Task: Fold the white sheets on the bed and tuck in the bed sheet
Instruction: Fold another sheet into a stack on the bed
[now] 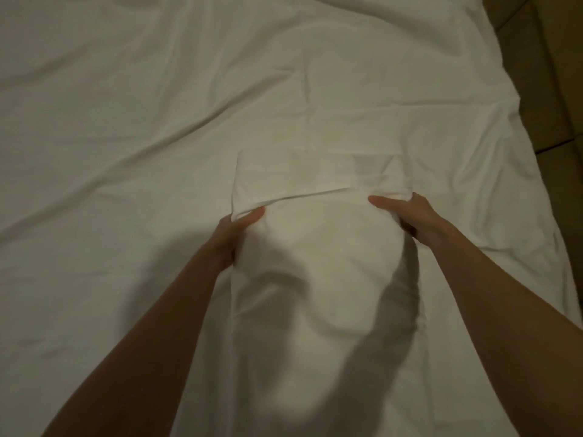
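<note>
A white folded sheet (321,247) lay on the bed (126,121), in the near middle of the view and a little right of centre. Its far part formed a flat, layered band running left to right, with a straight folded edge crossing it; the nearer part bulged up in a soft rounded mass that ran down toward the near edge of the picture.

The left hand (235,234) held the left side of the sheet where the band met the bulge. Its thumb lay on top of the cloth, pointing right, and the rest of its fingers were tucked under the fabric, so the hand pinched the sheet's edge. The right hand (407,216) held the right side at about the same level, a long finger stretched leftward across the top of the cloth and the other fingers curled round the sheet's right edge. Both bare forearms reached in from the near corners.

The bed sheet (410,89) covered the bed beneath, creased in long shallow wrinkles. Its right edge fell away beside a brown padded panel (555,74) at the far right. Shadows of the arms lay across the bulging cloth.
</note>
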Demonstrator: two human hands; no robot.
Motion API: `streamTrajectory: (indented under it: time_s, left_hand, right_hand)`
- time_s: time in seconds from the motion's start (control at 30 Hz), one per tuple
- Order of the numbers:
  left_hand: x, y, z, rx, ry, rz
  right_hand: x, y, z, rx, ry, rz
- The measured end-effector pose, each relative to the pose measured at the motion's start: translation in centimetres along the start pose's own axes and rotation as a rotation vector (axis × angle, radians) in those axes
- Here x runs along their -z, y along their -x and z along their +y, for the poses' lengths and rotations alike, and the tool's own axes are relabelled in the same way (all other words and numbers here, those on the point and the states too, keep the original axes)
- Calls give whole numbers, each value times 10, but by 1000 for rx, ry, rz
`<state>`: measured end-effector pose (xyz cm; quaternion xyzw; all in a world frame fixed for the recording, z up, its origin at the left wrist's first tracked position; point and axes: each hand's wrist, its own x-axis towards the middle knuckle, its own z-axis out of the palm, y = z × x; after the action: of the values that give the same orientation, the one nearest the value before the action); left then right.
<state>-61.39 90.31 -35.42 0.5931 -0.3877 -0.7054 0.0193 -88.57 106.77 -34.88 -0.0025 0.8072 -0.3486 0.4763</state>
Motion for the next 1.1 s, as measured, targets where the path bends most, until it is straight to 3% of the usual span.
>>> streamTrajectory:
  time_s: [0.17,0.47,0.6,0.9,1.1]
  left_hand:
    - [-2,10,21,-165,-70,73]
    - [22,96,77,-252,-68,-70]
    - [35,158,136,-321,-80,-63]
    - [57,300,293,-661,-142,16]
    - [78,335,311,-783,-281,65]
  right_hand:
    - [1,14,-14,-83,-29,-110]
    - [27,105,-67,106,-37,-64]
    - [43,168,-131,248,-11,-77]
    - [84,301,-287,652,-81,29]
    - [87,335,-289,928,-44,-2]
